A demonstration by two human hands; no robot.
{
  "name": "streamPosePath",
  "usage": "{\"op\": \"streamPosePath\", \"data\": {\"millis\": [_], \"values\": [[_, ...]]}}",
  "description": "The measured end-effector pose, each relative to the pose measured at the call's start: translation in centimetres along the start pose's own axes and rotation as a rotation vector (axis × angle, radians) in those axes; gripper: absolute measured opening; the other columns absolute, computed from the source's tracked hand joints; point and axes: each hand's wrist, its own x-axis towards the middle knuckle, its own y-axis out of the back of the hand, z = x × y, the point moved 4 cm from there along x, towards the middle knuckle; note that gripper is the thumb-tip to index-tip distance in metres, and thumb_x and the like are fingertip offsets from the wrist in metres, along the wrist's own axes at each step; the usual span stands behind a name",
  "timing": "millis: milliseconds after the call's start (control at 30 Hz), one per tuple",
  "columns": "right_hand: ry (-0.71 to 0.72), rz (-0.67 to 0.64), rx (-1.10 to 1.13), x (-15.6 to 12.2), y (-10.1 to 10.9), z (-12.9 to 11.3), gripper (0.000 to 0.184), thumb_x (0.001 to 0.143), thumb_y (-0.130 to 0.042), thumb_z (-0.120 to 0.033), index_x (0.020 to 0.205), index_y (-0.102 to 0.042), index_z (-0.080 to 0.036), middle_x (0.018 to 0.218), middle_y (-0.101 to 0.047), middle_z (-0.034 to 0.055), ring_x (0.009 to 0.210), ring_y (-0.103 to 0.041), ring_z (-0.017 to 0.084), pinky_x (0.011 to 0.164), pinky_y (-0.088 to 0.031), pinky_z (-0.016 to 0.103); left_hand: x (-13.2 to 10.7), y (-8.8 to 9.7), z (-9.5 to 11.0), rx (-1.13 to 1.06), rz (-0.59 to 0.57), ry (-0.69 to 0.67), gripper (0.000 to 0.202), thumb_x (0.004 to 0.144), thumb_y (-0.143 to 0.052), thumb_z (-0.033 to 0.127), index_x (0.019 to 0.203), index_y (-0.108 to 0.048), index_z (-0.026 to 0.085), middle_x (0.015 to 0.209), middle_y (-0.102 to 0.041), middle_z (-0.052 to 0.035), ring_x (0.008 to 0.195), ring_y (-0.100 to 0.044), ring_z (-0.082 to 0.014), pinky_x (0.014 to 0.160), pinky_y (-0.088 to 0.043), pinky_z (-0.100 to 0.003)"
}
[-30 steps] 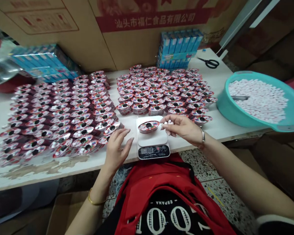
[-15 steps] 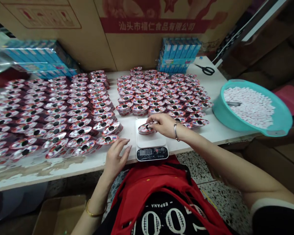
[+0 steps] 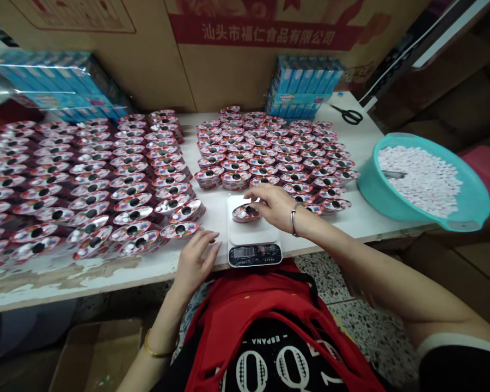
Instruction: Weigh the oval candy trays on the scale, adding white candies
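A round teal plastic basin (image 3: pixel 367 182) of small white candies (image 3: pixel 420 177) sits at the white table's (image 3: pixel 365 139) right edge. Black-handled scissors (image 3: pixel 348 114) lie beside a stack of blue cardboard boxes (image 3: pixel 304 87). Rows of red-printed oval tins (image 3: pixel 85 179) cover the table, and brown cardboard cartons (image 3: pixel 228 76) stand behind them.

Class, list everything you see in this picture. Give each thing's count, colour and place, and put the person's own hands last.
tin: one, red and silver, on the scale
scale: one, white with a dark display, at the table's near edge
rows of tins: too many to count, red and silver, in two blocks at left and centre
basin: one, teal, at the table's right end
tablets: a heap, white, in the basin
scissors: one pair, black, far right corner
blue packs: two stacks, at the back
table: one, white
left hand: flat on the table edge, left of the scale
right hand: fingers bent over the tin
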Motion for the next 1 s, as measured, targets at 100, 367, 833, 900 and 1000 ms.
{"op": "streamPosePath", "data": {"millis": [100, 367, 833, 900, 1000], "values": [[-0.123, 0.055, 0.398, -0.4, 1.1, 1.2, 0.009, 0.085, -0.058, -0.014, 0.089, -0.065, -0.017, 0.081, -0.062, 0.0023, 0.069, -0.054, 0.011, 0.067, -0.046, 0.027, 0.1, -0.2, 0.1, -0.019, -0.006, 0.012, 0.023, 0.09, -0.053, 0.028, 0.11, -0.06, 0.02, 0.1, -0.063, -0.0064, 0.087, -0.062, -0.0143, 0.083, -0.052, -0.031], [-0.463, 0.078, 1.046, -4.4, 3.0, 4.4, 0.02, 0.069, -0.074, -0.014, 0.084, -0.061, -0.016, 0.092, -0.066, 0.0054, 0.086, -0.065, 0.013, 0.073, -0.054, 0.022, 0.6, -0.2, 0.6, -0.03, 0.039, 0.024, 0.024, 0.089, -0.053, 0.027, 0.112, -0.06, 0.02, 0.103, -0.063, -0.0071, 0.089, -0.061, -0.0148, 0.08, -0.052, -0.03], [-0.018, 0.141, 0.189, -6.3, -0.2, 2.9, 0.022, 0.091, -0.05, -0.022, 0.099, -0.07, -0.02, 0.086, -0.069, 0.007, 0.081, -0.064, 0.018, 0.078, -0.049, 0.034, 3.9, -1.8, 4.4, 0.337, 0.018, -0.228, 0.046, 0.088, -0.056, 0.038, 0.132, -0.05, 0.029, 0.146, -0.043, -0.0111, 0.135, -0.036, -0.0304, 0.106, -0.03, -0.051], [0.02, 0.11, 0.147, -6.1, -0.9, 2.7, 0.026, 0.091, -0.047, -0.019, 0.103, -0.07, -0.02, 0.098, -0.07, 0.0094, 0.092, -0.064, 0.02, 0.084, -0.048, 0.036, 4.6, -2.5, 4.8, 0.349, -0.009, -0.245, 0.046, 0.087, -0.056, 0.04, 0.131, -0.051, 0.028, 0.147, -0.042, -0.0114, 0.137, -0.035, -0.0304, 0.107, -0.029, -0.051], [0.056, 0.085, 0.117, -5.1, -1.3, 2.2, 0.028, 0.092, -0.045, -0.017, 0.106, -0.069, -0.019, 0.1, -0.07, 0.0097, 0.092, -0.064, 0.02, 0.085, -0.049, 0.035, 5.3, -3.1, 5.2, 0.311, -0.014, -0.263, 0.044, 0.087, -0.056, 0.04, 0.13, -0.052, 0.029, 0.146, -0.043, -0.0109, 0.138, -0.035, -0.0294, 0.108, -0.027, -0.052]]}}
